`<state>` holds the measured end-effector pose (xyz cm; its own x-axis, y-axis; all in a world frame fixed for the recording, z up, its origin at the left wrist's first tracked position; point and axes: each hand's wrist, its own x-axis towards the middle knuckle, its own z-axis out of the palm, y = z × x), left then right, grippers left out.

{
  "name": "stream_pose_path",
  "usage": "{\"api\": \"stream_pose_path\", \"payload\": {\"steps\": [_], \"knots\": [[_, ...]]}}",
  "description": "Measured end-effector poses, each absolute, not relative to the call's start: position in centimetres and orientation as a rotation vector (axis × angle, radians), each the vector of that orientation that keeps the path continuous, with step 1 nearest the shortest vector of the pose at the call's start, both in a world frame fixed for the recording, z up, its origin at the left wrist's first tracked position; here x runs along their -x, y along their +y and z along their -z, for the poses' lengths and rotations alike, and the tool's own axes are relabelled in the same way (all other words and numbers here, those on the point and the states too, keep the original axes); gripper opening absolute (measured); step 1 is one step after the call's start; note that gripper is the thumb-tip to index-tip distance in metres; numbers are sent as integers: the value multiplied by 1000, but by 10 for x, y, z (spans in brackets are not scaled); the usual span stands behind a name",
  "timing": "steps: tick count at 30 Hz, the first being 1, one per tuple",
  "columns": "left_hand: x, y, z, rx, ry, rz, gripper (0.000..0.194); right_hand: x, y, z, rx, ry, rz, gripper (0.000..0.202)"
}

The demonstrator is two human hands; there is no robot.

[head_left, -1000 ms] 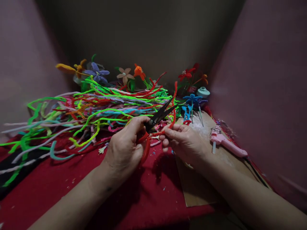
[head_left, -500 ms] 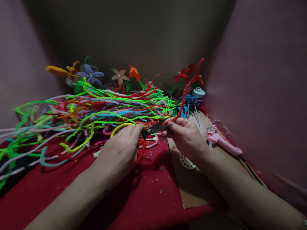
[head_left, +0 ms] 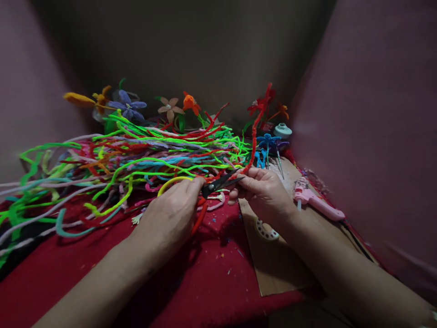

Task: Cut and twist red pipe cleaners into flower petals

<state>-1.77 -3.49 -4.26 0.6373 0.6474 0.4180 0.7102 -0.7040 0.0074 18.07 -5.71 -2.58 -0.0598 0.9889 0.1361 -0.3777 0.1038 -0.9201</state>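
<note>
My left hand [head_left: 174,207] is closed on black scissors [head_left: 218,183], whose blades are parted and point right toward my other hand. Part of a red loop, seemingly the scissors' handle, shows below my left fingers. My right hand [head_left: 266,189] pinches a fuzzy red pipe cleaner [head_left: 254,132] near the blade tips; its long end rises upward and leans a little right. More red fuzzy stem runs behind the blades between the hands. The fingertips of my left hand are partly hidden.
A pile of coloured pipe cleaners [head_left: 164,152] spreads behind and left on the red cloth [head_left: 211,273]. Fuzzy flowers [head_left: 128,107] stand at the back. To the right, a pink glue gun [head_left: 319,205] and a ring with holes [head_left: 266,231] lie on cardboard [head_left: 273,269].
The upright end of the red pipe cleaner has swung left and now stands steeper. Both hands stay in nearly the same place, and the scissors' blades remain parted.
</note>
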Motion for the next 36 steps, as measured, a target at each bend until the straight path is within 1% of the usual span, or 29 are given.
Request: {"api": "stream_pose_path", "payload": {"steps": [10, 13, 16, 19, 23, 26, 28, 31, 36], "knots": [[16, -38, 37, 2729, -1141, 645, 30, -181, -57, 24, 803, -1016, -1378, 13], [16, -40, 35, 2759, -1183, 620, 30, -181, -57, 24, 804, -997, -1384, 16], [16, -43, 32, 2839, -1268, 668, 28, -181, -57, 25, 801, -961, -1358, 15], [16, -46, 27, 2813, -1462, 912, 29, -181, -57, 26, 810, -944, -1336, 13], [14, -46, 18, 2664, -1736, 1398, 38, -181, -59, 26, 782, -975, -1396, 9], [9, -45, 11, 2817, -1903, 1867, 37, -180, -62, 27, 757, -977, -1469, 7], [5, -46, 6, 2931, -2056, 2106, 38, -178, -64, 28, 754, -974, -1496, 7], [1, -49, 2, 3007, -2199, 2236, 39, -174, -66, 28, 766, -954, -1514, 8], [-2, -54, 5, 3032, -2247, 2335, 45, -167, -72, 30, 825, -1039, -1481, 12]]}}
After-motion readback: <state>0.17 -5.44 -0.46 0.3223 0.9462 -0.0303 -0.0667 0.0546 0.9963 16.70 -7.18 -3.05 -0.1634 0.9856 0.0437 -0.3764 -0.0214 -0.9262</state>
